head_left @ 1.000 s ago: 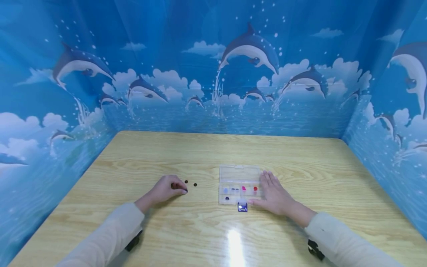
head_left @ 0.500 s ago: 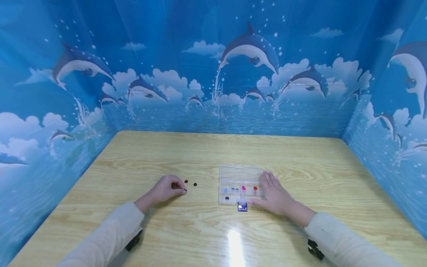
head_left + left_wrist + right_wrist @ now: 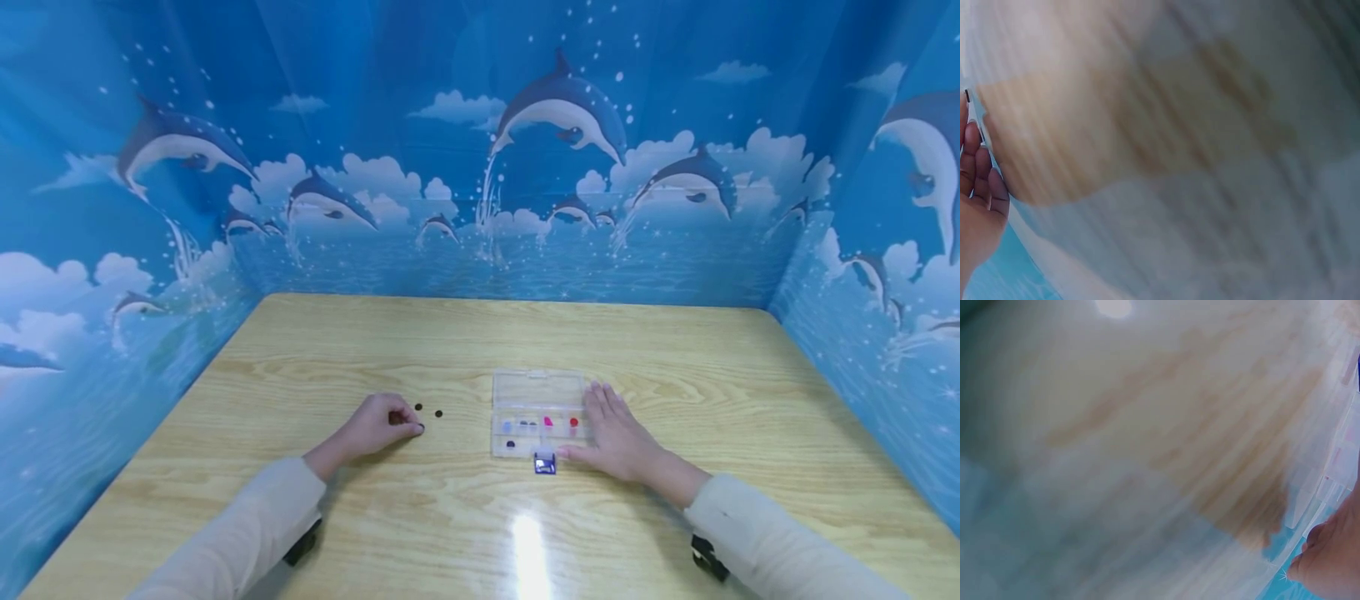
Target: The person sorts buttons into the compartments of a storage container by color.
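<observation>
My left hand (image 3: 378,425) pinches a small dark round piece (image 3: 422,427) between thumb and index finger, low over the table. Two like dark discs, a left one (image 3: 418,407) and a right one (image 3: 438,413), lie just beyond the fingertips. To the right is a clear plastic compartment box (image 3: 537,387) with its lid laid back. Pink, red, bluish and dark small pieces sit in its compartments. With fingers straight, my right hand (image 3: 622,437) rests along the box's right side, the thumb near a blue square piece (image 3: 545,463) at its front edge. Both wrist views show hands only at their edges.
Everything stands on a wood-grain table (image 3: 420,525). A dolphin-printed blue curtain (image 3: 420,167) encloses its back and sides. A bright light reflection (image 3: 528,550) lies on the front of the tabletop.
My left fingertips shift very slightly to the right, still pinching the dark piece. The right hand and the box stay in place.
</observation>
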`<state>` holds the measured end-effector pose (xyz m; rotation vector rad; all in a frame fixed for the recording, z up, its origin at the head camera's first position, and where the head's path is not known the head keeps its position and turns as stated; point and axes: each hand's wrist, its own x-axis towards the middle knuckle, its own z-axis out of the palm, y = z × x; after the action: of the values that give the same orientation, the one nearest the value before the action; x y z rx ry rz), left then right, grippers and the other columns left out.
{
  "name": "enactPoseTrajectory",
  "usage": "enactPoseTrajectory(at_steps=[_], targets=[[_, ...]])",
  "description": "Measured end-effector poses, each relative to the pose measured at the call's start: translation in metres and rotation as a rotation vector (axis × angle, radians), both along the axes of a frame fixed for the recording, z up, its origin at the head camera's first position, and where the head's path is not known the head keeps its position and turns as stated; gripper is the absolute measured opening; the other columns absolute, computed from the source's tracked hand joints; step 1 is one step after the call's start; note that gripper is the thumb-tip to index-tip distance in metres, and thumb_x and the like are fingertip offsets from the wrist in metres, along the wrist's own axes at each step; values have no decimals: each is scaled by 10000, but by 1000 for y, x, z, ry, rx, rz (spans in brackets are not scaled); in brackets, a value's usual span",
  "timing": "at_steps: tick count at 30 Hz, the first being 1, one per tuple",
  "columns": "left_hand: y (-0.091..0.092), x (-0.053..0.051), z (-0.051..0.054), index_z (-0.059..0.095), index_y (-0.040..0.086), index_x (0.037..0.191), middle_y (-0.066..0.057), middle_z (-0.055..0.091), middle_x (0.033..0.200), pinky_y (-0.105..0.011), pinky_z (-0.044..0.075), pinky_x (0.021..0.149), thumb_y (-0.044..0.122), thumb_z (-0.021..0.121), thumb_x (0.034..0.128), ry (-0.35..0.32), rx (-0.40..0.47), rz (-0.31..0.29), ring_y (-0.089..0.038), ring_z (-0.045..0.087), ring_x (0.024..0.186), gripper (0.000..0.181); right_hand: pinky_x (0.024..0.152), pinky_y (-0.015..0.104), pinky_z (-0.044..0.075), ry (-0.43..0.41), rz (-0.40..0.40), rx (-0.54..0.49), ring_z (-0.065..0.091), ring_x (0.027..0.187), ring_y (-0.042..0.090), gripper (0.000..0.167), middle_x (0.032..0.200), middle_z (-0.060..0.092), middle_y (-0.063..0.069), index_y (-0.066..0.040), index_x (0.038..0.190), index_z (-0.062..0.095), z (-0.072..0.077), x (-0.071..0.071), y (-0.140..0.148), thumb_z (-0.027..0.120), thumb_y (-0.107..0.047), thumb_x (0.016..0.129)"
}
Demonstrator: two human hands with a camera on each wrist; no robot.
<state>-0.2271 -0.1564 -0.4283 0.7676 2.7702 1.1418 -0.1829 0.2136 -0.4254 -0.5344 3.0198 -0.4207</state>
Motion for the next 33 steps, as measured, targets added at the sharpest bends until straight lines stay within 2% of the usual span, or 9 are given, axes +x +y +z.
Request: enactPoseTrajectory(at_steps=[7, 14, 24, 33], targets=[[2, 1, 1, 669, 46, 765, -34, 651, 752, -164, 455, 614, 115, 719, 783, 6, -10, 12, -17, 502, 662, 87, 1125, 551, 153, 2, -2, 0, 115, 1380, 476, 1017, 1469, 160, 344, 159, 1389, 197, 2, 0, -1, 518, -624, 825], [5, 2, 1, 664, 35, 767, -59, 671, 781, -163, 472, 633, 94, 704, 792, 18, -3, -4, -28, 532, 681, 75, 1124, 552, 159, 8, -3, -1, 125, 1377, 479, 1020, 1466, 166, 345, 161, 1386, 203, 2, 0, -1, 521, -626, 821], [10, 2, 2, 678, 31, 790, -52, 647, 776, -172, 470, 644, 85, 678, 811, 5, 10, 2, -68, 533, 699, 58, 1124, 553, 159, 12, 4, 0, 123, 1377, 480, 1007, 1466, 161, 349, 163, 1386, 200, 1, 0, 0, 524, -610, 828], [15, 2, 1, 673, 20, 778, -69, 653, 778, -171, 474, 631, 54, 663, 808, 13, 38, -22, -47, 527, 681, 47, 1124, 551, 158, 10, -1, -6, 120, 1379, 477, 1015, 1468, 159, 345, 159, 1389, 197, 0, 0, 0, 515, -624, 827]])
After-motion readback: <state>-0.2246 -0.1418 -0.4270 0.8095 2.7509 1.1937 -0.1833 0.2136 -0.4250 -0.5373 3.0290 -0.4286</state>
